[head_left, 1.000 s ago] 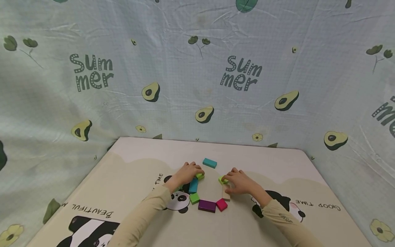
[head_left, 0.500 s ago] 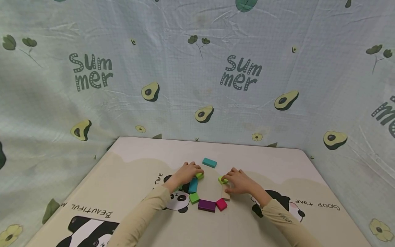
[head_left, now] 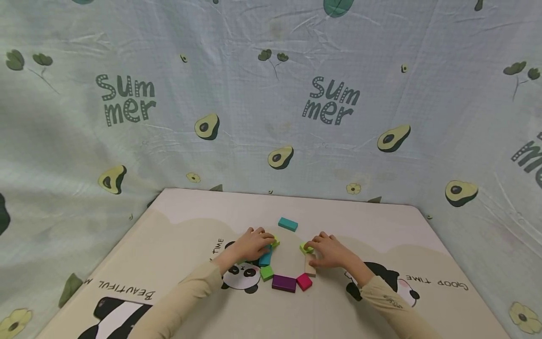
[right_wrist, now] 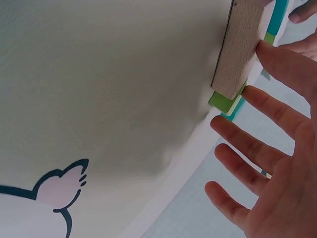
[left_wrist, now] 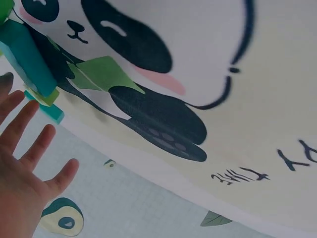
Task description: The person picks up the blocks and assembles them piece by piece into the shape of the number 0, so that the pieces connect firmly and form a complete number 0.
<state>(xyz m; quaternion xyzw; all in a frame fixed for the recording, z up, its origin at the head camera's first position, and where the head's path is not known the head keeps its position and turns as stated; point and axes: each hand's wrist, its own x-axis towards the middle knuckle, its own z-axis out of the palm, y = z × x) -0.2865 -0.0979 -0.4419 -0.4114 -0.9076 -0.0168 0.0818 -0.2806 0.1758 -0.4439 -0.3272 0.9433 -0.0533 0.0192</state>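
Note:
In the head view my left hand (head_left: 251,244) is over the left side of a ring of wooden blocks, close to a blue block (head_left: 265,257) and a lime green block (head_left: 275,241). Its fingers look spread in the left wrist view, near the teal block (left_wrist: 32,59). My right hand (head_left: 330,250) is at the right side of the ring. In the right wrist view its thumb tip touches a plain wood block (right_wrist: 237,47), and a fingertip is at the green block (right_wrist: 224,102) past its end. Neither hand appears to grip a block.
A purple block (head_left: 284,283) lies at the near side, between a green block (head_left: 267,272) and a crimson block (head_left: 304,281). A separate teal block (head_left: 288,224) lies farther back. The table (head_left: 355,216) has panda prints, with a patterned cloth (head_left: 237,94) behind it.
My left hand has shifted slightly left and toward me, away from the lime green block, which stays in place. My right hand and the other blocks look unmoved.

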